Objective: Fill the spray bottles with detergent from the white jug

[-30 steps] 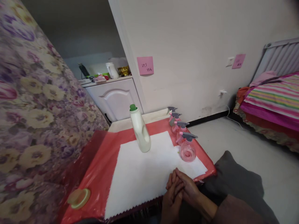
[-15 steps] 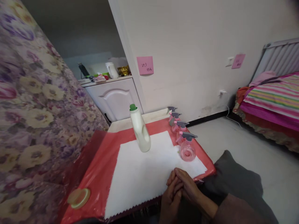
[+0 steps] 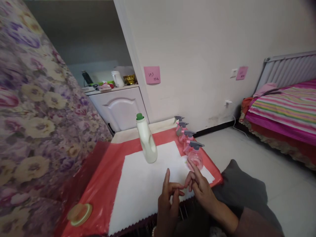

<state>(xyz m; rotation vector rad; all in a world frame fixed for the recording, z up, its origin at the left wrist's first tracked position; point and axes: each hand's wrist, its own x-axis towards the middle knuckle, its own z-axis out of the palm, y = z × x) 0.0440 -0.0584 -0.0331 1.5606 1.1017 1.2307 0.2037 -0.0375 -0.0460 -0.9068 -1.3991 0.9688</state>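
Note:
My left hand (image 3: 168, 201) is over the near edge of the table, index finger raised and the other fingers partly bent, holding nothing. Beside it my right hand (image 3: 202, 191) points its index finger forward, other fingers loosely bent, also without anything in it. The fingertips of both hands meet or nearly meet. Just past the right hand stands a pink spray bottle (image 3: 197, 157), overlapped by that index finger. A pale green jug-like bottle (image 3: 148, 142) with a green spout and a built-in handle stands uncapped on a white cloth (image 3: 138, 187). Its likely cap (image 3: 80, 213) lies at the near left.
Several more spray bottles (image 3: 188, 140) line the table's right side. A red plastic cover (image 3: 106, 171) lies under the cloth. A floral curtain (image 3: 46, 131) hangs at the left, and a grey cushion (image 3: 243, 187) is at the right. A bed (image 3: 291, 105) stands farther right.
My clasped hands have come apart, the left shifting left and the right index finger stretching forward. The view has turned slightly to the right. The bottles and the cap keep their places.

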